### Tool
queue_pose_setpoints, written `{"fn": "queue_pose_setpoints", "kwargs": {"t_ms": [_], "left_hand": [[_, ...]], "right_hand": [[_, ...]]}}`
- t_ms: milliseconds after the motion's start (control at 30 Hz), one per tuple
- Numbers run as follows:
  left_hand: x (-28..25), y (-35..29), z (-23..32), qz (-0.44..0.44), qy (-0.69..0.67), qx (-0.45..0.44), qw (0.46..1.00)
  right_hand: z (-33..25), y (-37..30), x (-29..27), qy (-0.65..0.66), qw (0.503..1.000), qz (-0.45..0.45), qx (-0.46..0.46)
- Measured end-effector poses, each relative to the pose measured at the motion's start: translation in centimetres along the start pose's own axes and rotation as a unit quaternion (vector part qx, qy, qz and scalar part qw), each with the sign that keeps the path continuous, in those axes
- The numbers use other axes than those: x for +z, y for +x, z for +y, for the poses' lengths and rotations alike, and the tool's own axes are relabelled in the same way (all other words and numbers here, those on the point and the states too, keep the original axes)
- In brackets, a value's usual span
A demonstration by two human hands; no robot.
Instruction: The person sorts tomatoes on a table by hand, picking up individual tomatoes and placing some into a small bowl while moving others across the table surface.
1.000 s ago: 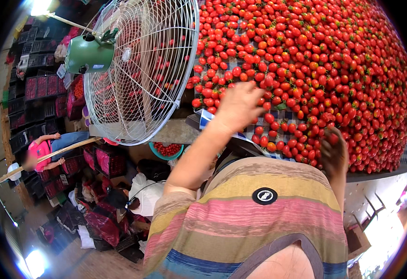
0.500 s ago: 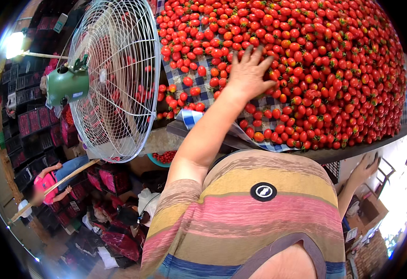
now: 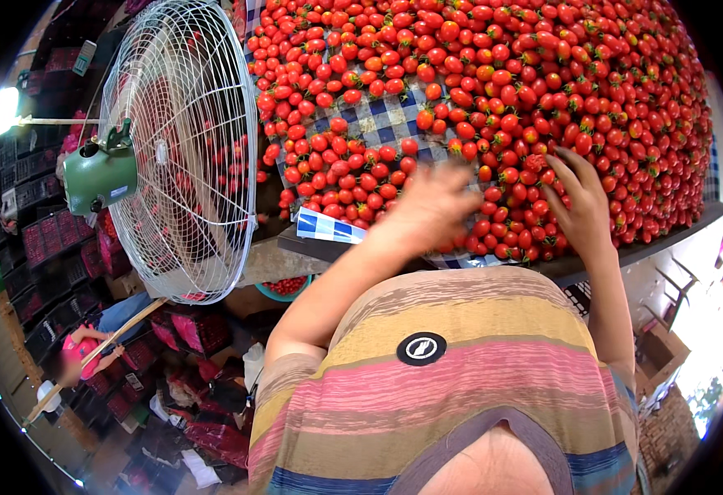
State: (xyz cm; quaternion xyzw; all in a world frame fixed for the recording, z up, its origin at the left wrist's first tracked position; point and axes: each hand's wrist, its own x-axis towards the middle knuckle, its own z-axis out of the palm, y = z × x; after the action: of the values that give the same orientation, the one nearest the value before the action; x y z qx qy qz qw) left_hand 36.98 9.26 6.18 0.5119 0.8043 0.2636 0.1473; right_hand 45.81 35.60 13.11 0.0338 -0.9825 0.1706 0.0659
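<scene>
A thick layer of red cherry tomatoes (image 3: 626, 124) covers most of a table, several with green stem tips. My left hand (image 3: 434, 208) sits low over the near edge of the tomatoes, its fingers smeared by motion. Fingers apart, my right hand (image 3: 583, 202) rests on the tomatoes to the right of it, open. Close to its fingertips lies a split, wrinkled tomato (image 3: 536, 162). Between the tomatoes, a blue-and-white checked cloth (image 3: 382, 115) shows through, and a smaller group of tomatoes (image 3: 349, 177) lies left of my left hand.
A large wire-cage fan (image 3: 184, 153) with a green motor stands at the table's left. Below it is a teal basin of tomatoes (image 3: 283, 289). Stacked crates (image 3: 52, 239) line the far left, where another person in pink (image 3: 89, 351) is at work.
My left hand has swept toward me from farther up the tomatoes, and more of them lie at the left. My right hand has come from beyond the table's right side onto the tomatoes.
</scene>
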Motion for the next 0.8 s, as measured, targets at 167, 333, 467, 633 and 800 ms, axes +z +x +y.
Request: {"fn": "queue_pose_setpoints", "kwargs": {"t_ms": [167, 333, 467, 633, 800], "left_hand": [[2.7, -2.1, -0.9, -0.024, 0.04, 0.062, 0.997], [-5.7, -5.9, -6.1, -0.022, 0.21, -0.155, 0.965], [-5.4, 2.2, -5.6, 0.076, 0.128, -0.092, 0.985], [0.7, 11.0, -4.3, 0.075, 0.197, -0.052, 0.976], [-0.3, 10.5, -4.7, 0.081, 0.112, -0.091, 0.986]], "right_hand": [[1.2, 1.1, 3.2, -0.065, 0.992, -0.094, -0.048], [0.5, -0.3, 4.2, -0.002, 0.995, -0.091, -0.038], [-0.7, -2.3, 5.0, 0.06, 0.994, -0.087, -0.008], [-1.5, -3.6, 2.9, 0.302, 0.938, -0.011, 0.168], [0.2, -6.5, 3.6, 0.709, 0.567, 0.09, 0.41]]}}
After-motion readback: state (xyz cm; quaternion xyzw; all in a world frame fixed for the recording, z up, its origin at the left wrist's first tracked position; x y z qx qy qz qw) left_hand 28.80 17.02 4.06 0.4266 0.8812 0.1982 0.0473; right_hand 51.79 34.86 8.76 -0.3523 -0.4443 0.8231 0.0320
